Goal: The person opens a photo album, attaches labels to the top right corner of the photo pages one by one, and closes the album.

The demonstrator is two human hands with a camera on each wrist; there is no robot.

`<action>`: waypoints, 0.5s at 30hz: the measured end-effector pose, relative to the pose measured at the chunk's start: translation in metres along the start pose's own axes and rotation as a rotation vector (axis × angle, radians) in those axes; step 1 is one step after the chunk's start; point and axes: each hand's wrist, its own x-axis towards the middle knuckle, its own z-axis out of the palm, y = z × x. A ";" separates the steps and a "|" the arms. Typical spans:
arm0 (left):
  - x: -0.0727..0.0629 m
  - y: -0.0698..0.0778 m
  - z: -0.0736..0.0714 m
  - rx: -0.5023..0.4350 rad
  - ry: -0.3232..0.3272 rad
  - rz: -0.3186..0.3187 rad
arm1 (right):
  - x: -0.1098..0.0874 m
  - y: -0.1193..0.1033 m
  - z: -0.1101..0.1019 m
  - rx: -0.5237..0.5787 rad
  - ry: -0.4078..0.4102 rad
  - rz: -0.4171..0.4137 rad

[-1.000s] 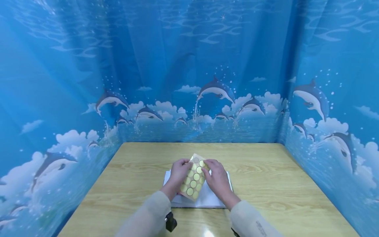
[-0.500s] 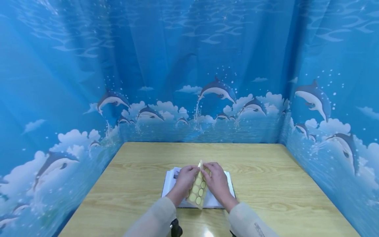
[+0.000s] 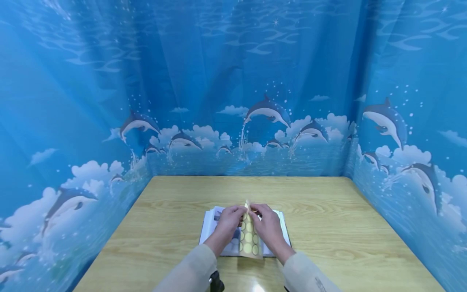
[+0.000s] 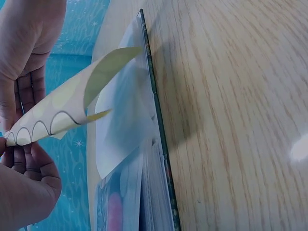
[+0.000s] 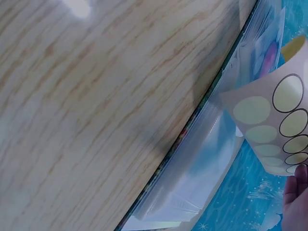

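Observation:
Both hands hold a sheet of round pale yellow stickers (image 3: 249,239) by its far end, above an open album (image 3: 206,231). My left hand (image 3: 227,222) pinches the far left edge of the sheet, and my right hand (image 3: 269,226) pinches it close by on the right. In the left wrist view the sheet (image 4: 55,108) bends into a curl, its near end hanging free over the album's clear pages (image 4: 122,120). Several stickers have dark outlines, plain in the right wrist view on the sheet (image 5: 252,110). Some fingertips are hidden behind it.
The album lies on a wood-grain table (image 3: 175,202), its dark patterned cover edge (image 4: 156,96) facing me. A pink shape (image 4: 114,211) shows in one clear pocket. Blue dolphin-print curtains (image 3: 233,101) enclose the table's back and sides.
The sheet has turned from slanting to nearly straight along my line of sight and now curls. My left hand has shifted right, close to my right hand, uncovering the album's left page.

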 end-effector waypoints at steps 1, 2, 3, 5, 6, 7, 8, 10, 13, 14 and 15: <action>0.000 0.000 0.000 -0.003 -0.003 -0.004 | 0.000 -0.001 0.000 0.021 -0.003 0.025; -0.001 -0.001 -0.001 -0.003 -0.005 -0.004 | 0.000 -0.001 0.000 0.040 -0.005 0.047; -0.001 -0.001 -0.001 -0.005 -0.007 -0.006 | 0.000 -0.002 -0.001 0.060 -0.005 0.068; -0.001 -0.002 -0.001 -0.009 -0.015 -0.006 | -0.001 -0.003 -0.001 0.084 -0.003 0.093; 0.000 -0.003 -0.002 -0.013 -0.018 -0.003 | -0.001 -0.003 -0.001 0.093 -0.003 0.106; 0.000 -0.003 -0.002 -0.019 -0.022 -0.004 | -0.001 -0.003 -0.001 0.101 -0.001 0.118; 0.001 -0.003 -0.002 -0.026 -0.026 -0.003 | -0.001 -0.003 -0.001 0.105 0.002 0.119; 0.001 -0.004 -0.003 -0.035 -0.035 -0.005 | 0.000 -0.004 -0.001 0.116 0.005 0.137; 0.002 -0.003 -0.003 -0.041 -0.047 -0.005 | 0.000 -0.004 -0.001 0.123 0.013 0.159; 0.002 -0.003 -0.003 -0.040 -0.050 -0.006 | 0.000 -0.004 -0.001 0.126 0.015 0.169; 0.002 -0.003 -0.004 -0.038 -0.056 -0.002 | 0.000 -0.005 -0.001 0.130 0.018 0.176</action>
